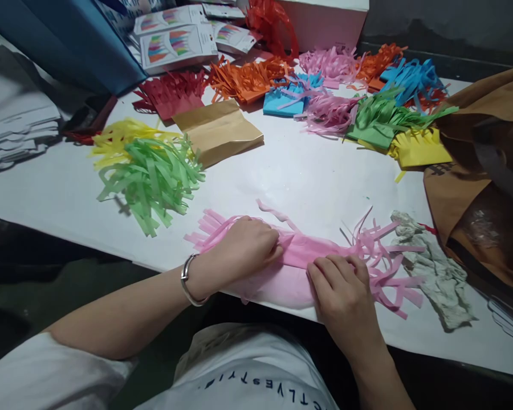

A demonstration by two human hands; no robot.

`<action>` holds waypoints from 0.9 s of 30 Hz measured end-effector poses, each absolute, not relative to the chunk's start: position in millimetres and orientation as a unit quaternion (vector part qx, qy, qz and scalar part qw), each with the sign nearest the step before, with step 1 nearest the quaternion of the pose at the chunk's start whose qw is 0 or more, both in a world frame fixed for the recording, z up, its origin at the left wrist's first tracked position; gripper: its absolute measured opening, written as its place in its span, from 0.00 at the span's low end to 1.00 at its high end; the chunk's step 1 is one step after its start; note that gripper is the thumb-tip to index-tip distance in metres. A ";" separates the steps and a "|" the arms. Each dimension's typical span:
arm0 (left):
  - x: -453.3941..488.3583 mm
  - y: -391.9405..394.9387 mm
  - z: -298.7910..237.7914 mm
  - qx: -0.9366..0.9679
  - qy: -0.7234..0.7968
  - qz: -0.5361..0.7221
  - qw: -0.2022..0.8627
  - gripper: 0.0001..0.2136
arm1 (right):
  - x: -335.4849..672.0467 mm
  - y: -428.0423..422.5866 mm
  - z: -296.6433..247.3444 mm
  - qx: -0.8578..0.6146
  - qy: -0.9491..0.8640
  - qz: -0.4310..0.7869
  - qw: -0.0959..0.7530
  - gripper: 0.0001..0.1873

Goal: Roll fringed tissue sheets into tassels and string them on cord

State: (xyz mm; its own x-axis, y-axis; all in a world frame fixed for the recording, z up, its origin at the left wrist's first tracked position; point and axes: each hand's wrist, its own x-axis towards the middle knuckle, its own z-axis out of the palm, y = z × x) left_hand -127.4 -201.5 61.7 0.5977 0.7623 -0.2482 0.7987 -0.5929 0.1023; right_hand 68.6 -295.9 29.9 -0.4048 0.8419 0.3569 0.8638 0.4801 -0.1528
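A sheet of pink tissue paper [306,249] lies at the table's front edge, its two ends cut into fringe strips. My left hand [252,245], with a metal bracelet on the wrist, is closed on the paper near its middle. Fingers of my right hand [342,285] curl over the near edge of the folded band, a little to the right. Between the hands the paper is doubled into a darker pink band, and a thinner layer spreads toward me. Loose pink strips [389,273] fan out to the right. My left fingertips are partly hidden.
Green fringed paper [154,176] and yellow fringe [128,139] lie at left, beside a brown paper piece [222,131]. Several coloured fringe bundles [248,80] line the back. A crumpled pale cloth [436,267] and a brown bag [483,171] are at right. Boxes [177,45] stand behind.
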 end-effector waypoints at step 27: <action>-154.5 -237.0 42.1 0.957 0.251 0.099 0.107 0.10 | 77.9 -304.4 21.4 -0.489 -0.842 -0.020 0.226 0.14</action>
